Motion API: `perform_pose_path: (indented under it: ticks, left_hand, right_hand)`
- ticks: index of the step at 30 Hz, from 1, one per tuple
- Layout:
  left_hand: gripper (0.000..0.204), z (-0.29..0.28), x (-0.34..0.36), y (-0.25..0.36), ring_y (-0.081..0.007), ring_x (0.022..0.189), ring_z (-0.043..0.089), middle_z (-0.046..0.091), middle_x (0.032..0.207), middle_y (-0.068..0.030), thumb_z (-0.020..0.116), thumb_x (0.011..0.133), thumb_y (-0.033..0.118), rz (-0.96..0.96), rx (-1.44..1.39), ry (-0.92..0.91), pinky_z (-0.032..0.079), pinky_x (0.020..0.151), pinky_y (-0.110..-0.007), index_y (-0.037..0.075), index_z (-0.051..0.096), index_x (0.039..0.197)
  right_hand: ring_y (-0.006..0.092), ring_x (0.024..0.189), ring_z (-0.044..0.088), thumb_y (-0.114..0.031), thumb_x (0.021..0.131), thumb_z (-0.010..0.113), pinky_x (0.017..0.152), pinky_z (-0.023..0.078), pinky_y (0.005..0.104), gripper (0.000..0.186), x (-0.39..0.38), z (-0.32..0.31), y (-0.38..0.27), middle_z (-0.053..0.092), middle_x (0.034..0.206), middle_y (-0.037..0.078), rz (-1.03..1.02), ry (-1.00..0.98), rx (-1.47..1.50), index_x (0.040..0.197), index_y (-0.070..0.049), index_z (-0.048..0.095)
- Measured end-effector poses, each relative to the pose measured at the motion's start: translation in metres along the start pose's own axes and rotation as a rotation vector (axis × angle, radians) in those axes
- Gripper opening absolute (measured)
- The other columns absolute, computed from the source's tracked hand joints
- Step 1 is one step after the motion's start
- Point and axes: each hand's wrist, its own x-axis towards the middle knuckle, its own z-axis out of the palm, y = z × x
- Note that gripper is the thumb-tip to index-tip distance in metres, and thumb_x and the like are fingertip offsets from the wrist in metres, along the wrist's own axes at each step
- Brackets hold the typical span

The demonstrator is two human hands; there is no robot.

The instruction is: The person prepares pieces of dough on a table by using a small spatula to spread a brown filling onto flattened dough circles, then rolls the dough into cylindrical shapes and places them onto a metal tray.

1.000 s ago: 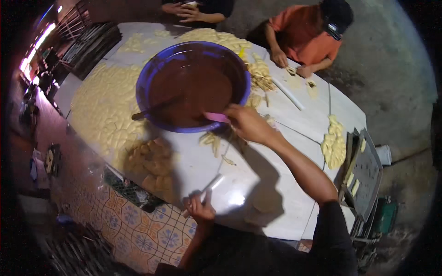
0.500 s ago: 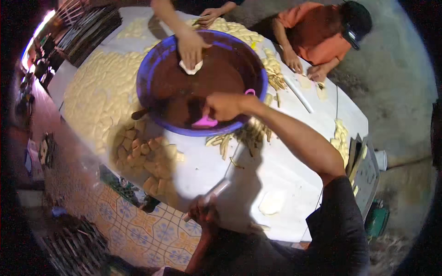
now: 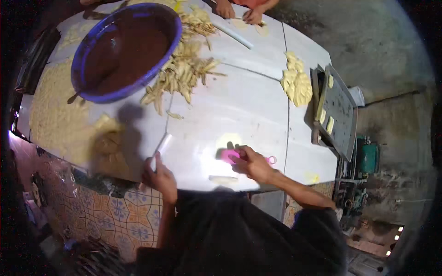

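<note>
My right hand (image 3: 253, 164) is closed around a pink scoop (image 3: 230, 156), held low over a flat, pale dough round (image 3: 229, 138) near the table's front edge. Just in front of that round lies a pale, rolled dough piece (image 3: 223, 179). At the front left, my left hand (image 3: 159, 180) grips a white rolling pin (image 3: 162, 145) that slants away across the tabletop. A large purple basin (image 3: 122, 93) of brown filling stands at the far left. A dark handle (image 3: 73, 98) sticks out over its near rim.
Pale dough pieces (image 3: 55, 110) cover the table's left side. Yellowish strips (image 3: 179, 76) lie beside the basin, with a pale rod (image 3: 232, 35) beyond. At right are a dough heap (image 3: 296, 82) and a metal tray (image 3: 340, 110). A co-worker's hands (image 3: 252, 16) handle dough at the far edge.
My right hand has brought the pink scoop from the basin to the dough round. The view has shifted right, so the basin sits farther left. My left hand still holds the rolling pin.
</note>
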Motion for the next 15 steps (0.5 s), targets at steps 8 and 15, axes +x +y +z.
perform_pose_path:
  ticks: [8, 15]
  left_hand:
    - [0.051, 0.002, -0.007, -0.006, -0.038, 0.108, 0.061, 0.065, 0.124, -0.0146, 0.058, 0.09, 0.003, 0.09, 0.205, -0.048, 0.046, 0.09, -0.052, 0.026, 0.066, 0.135]
    - [0.047, -0.005, -0.01, -0.024, -0.0385, 0.11, 0.058, 0.062, 0.123, -0.0172, 0.058, 0.093, 0.001, 0.011, 0.128, -0.107, 0.045, 0.096, -0.05, 0.018, 0.064, 0.136]
  right_hand:
    - [0.0376, 0.107, 0.065, -0.015, 0.085, 0.07, 0.082, 0.061, 0.0452, 0.048, 0.004, 0.041, 0.074, 0.056, 0.132, 0.019, -0.482, 0.343, -0.51, 0.131, -0.009, 0.06]
    - [0.0259, 0.078, 0.071, -0.025, 0.092, 0.067, 0.072, 0.056, 0.0375, 0.031, -0.004, -0.07, 0.05, 0.071, 0.082, 0.02, -0.083, -0.196, -0.267, 0.116, -0.008, 0.075]
